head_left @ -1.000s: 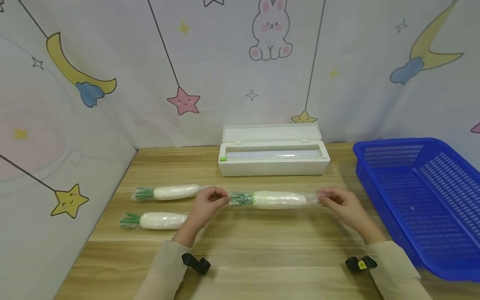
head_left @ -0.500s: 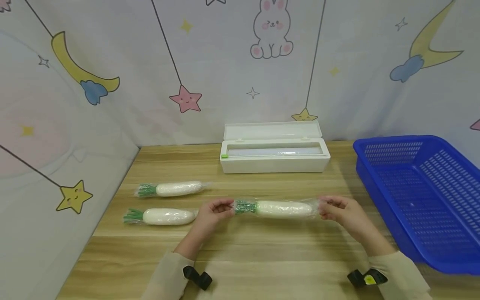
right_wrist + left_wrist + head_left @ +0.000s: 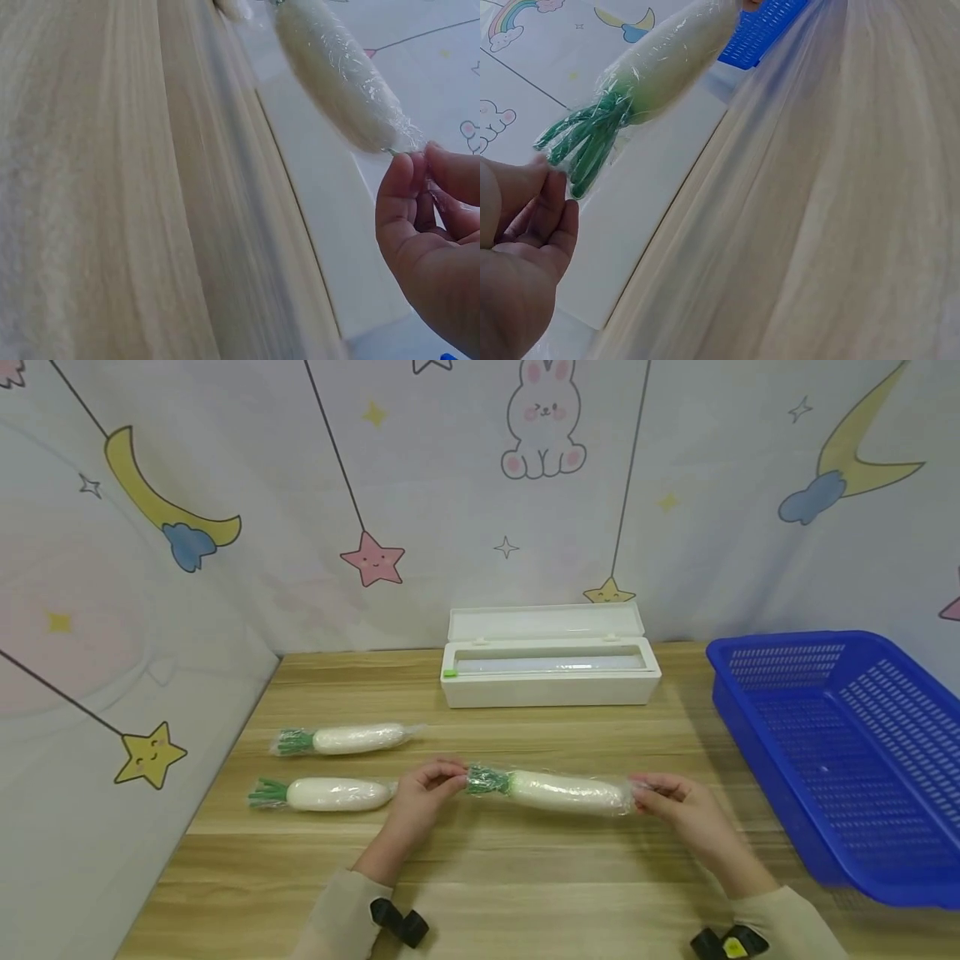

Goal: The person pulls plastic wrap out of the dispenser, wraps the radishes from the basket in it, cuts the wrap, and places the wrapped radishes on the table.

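A white radish [image 3: 566, 792] with green stalks, wrapped in clear plastic film, is held up between both hands over the table. At its stalk end the left hand [image 3: 422, 797] pinches the film, thumb against fingers; the left wrist view shows this by the green stalks [image 3: 592, 142]. The right hand [image 3: 686, 810] pinches the gathered film at the root end, and in the right wrist view the twisted wrap [image 3: 412, 141] runs into its fingertips. Two more wrapped radishes lie to the left, an upper radish [image 3: 358, 739] and a lower radish [image 3: 337, 794], whose tip is near the left hand.
A white cling film box [image 3: 551, 692] with its lid raised stands at the back of the wooden table [image 3: 525, 893]. To the right sits a blue perforated basket [image 3: 757, 777]. A printed cloth [image 3: 450, 485] hangs behind the table.
Both hands have come nearer to the person with the wrapped radish. Its root end has dropped lower, so it now slants down to the right. The other two radishes stay put.
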The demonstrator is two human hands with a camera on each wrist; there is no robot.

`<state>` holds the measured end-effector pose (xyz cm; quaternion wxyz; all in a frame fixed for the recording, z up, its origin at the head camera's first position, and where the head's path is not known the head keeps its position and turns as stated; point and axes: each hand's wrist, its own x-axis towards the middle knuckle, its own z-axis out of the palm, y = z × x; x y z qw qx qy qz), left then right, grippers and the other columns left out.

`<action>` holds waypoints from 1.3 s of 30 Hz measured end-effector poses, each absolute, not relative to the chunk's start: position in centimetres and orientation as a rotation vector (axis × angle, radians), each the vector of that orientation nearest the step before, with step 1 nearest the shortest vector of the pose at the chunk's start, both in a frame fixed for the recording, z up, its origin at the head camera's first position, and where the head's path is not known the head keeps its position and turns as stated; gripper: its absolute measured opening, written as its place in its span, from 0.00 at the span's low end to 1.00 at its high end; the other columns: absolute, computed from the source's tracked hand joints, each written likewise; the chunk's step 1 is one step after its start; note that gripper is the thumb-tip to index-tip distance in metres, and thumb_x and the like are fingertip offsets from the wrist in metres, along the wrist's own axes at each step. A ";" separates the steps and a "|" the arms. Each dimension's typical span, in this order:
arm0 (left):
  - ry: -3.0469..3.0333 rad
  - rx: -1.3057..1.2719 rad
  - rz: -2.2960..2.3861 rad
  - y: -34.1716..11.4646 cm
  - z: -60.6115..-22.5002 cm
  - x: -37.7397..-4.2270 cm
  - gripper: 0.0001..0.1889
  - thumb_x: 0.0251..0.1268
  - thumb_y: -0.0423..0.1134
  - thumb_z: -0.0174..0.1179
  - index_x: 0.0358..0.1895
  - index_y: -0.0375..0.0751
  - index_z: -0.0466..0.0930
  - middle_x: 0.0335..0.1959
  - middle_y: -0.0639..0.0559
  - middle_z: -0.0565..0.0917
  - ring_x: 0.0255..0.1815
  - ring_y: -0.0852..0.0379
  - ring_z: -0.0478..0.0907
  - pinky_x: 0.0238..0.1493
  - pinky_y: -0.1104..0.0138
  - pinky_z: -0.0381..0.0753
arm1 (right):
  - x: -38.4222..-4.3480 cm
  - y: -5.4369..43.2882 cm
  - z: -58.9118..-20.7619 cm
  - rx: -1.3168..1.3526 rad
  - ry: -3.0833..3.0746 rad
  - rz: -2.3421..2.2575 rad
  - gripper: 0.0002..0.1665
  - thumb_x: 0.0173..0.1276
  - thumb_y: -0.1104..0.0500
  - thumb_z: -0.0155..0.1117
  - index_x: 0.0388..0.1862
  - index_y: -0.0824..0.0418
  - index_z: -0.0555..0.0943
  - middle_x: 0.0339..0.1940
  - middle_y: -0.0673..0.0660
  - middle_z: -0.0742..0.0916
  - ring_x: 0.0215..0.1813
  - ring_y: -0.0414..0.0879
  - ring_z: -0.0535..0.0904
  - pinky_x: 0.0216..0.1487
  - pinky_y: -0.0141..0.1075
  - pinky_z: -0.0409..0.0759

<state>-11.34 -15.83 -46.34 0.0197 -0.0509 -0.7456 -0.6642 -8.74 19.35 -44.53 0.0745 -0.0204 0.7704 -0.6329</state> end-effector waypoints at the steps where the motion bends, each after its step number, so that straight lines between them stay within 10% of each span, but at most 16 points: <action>1: -2.302 -0.202 -2.038 -15.8 -46.4 -11.3 0.03 0.58 0.24 0.63 0.34 0.26 0.81 0.43 0.39 0.82 0.46 0.59 0.78 0.46 0.74 0.78 | -8.7 19.2 -44.5 -0.064 2.327 -1.911 0.22 0.70 0.64 0.60 0.55 0.81 0.73 0.31 0.40 0.85 0.34 0.34 0.80 0.41 0.28 0.80; 13: -2.345 -0.181 -1.897 -15.9 -46.2 -10.9 0.04 0.67 0.27 0.55 0.39 0.27 0.76 0.38 0.40 0.81 0.40 0.64 0.75 0.43 0.72 0.76 | -7.1 18.1 -44.9 -0.398 2.742 -1.846 0.05 0.67 0.71 0.58 0.37 0.70 0.81 0.30 0.42 0.83 0.32 0.34 0.78 0.37 0.26 0.78; 39: -2.106 0.098 -2.994 -16.4 -45.6 -10.1 0.10 0.71 0.27 0.48 0.34 0.42 0.76 0.27 0.54 0.78 0.31 0.63 0.76 0.38 0.70 0.79 | -8.0 18.6 -45.7 -0.702 3.160 -1.731 0.16 0.52 0.82 0.65 0.40 0.72 0.84 0.33 0.59 0.86 0.37 0.27 0.76 0.38 0.16 0.74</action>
